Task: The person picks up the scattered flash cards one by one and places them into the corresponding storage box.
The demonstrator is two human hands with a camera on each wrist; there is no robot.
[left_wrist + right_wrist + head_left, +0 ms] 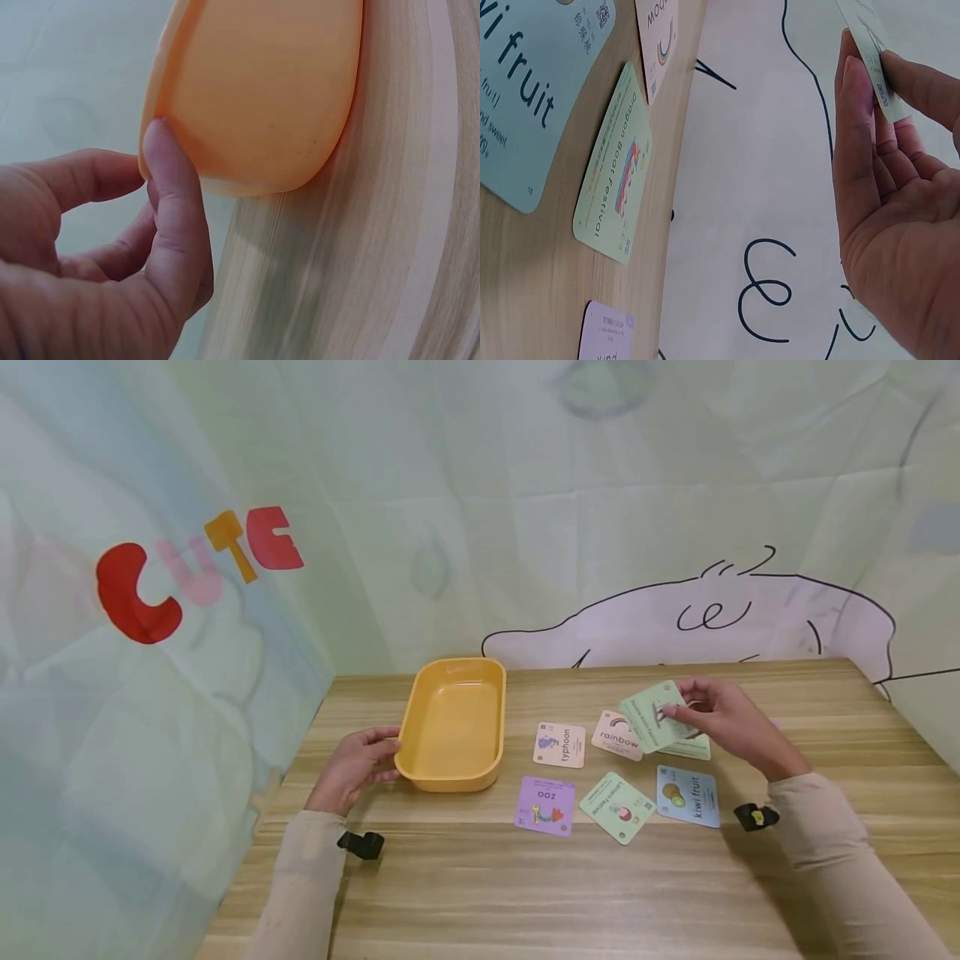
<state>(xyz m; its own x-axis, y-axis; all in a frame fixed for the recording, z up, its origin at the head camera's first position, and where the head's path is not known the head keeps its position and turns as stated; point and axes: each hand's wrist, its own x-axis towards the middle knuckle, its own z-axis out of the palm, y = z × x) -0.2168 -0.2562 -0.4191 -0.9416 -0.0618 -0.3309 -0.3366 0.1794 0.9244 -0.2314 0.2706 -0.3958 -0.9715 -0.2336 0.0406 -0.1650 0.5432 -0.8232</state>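
Note:
My left hand (356, 768) pinches the rim of the yellow tray (454, 727) at its near left corner. The left wrist view shows the thumb over the rim and fingers outside the wall. My right hand (723, 718) holds a green card (647, 720) between thumb and fingers, raised above the table. Below that card lie a pink rainbow card (615, 742) and a green Dragon Boat Festival card (615, 169), both partly covered in the head view. Closer to me are a blue kiwi fruit card (687, 796) and a green Lantern Festival card (617, 807).
Between the tray and the other cards lie a pink typhoon card (559, 745) and a purple zoo card (544, 806). Another purple card (606, 334) lies beyond the right hand. A printed cloth (420, 510) hangs along the back and left edges of the wooden table (480, 893).

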